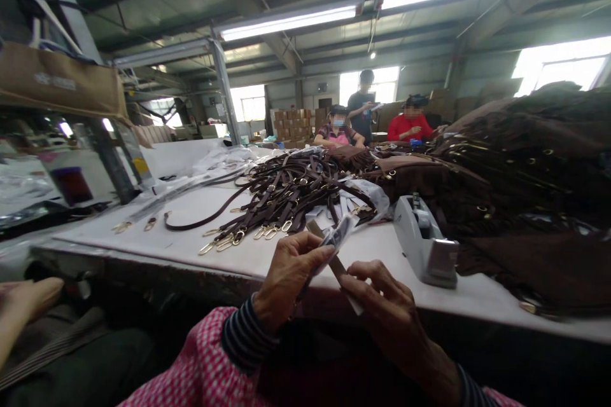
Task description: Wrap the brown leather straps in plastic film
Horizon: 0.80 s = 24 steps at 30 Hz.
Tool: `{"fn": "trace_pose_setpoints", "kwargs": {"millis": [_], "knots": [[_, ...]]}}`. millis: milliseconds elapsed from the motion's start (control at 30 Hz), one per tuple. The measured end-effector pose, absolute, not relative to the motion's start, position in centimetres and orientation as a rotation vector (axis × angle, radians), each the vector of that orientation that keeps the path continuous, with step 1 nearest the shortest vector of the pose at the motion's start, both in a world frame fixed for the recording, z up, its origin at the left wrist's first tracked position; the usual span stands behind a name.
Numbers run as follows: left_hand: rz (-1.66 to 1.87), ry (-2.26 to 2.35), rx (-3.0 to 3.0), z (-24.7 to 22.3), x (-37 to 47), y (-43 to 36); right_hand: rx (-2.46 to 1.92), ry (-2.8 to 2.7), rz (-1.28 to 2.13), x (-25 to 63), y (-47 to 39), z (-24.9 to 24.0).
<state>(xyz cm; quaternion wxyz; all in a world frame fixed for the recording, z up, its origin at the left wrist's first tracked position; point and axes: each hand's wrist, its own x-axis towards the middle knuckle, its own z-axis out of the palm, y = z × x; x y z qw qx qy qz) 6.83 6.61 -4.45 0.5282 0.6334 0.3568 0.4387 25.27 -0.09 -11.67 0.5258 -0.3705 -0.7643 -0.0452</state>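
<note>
Over the table's front edge, my left hand [293,270] is closed, its thumb and finger pinching a dark piece partly wrapped in clear plastic [342,232]. A narrow, flat grey-brown strip [338,269] slants down from that grip. At the strip's lower end, my right hand [384,299] has its fingers bent around it; whether it is tape or a stiff band I cannot tell. Just beyond my hands lies a heap of dark brown straps [291,194] with gold-coloured clasps.
A grey tape dispenser [424,238] stands right of my hands on the white table [243,261]. Brown bags [529,184] pile up on the right. Another person's hand [35,299] is at the far left. Several people work beyond the table. A tan bag [62,82] hangs upper left.
</note>
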Motion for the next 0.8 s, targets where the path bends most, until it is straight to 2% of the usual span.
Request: {"fn": "trace_pose_setpoints", "kwargs": {"millis": [100,233,367,533,700,800], "knots": [[1.112,0.93,1.87,-5.9,9.0,7.8,-0.938,-1.819,-0.259,26.2,0.1,-11.7],[1.139,0.962,2.307,-10.1,12.2,9.1,-1.066,-1.851,-0.345,28.3,0.8,-13.5],[1.072,0.896,2.401,-13.6,13.9,9.6,-1.197,-1.909,-0.331,29.4,1.2,-15.1],[1.021,0.805,2.441,-14.1,13.3,10.2,-1.257,-2.001,-0.302,30.0,1.7,-14.7],[1.025,0.709,2.403,-13.7,12.7,10.1,-1.379,-2.089,-0.144,30.7,2.8,-12.6],[1.091,0.74,2.312,-13.9,12.7,9.6,-1.381,-2.022,0.148,31.0,3.6,-11.4]]}}
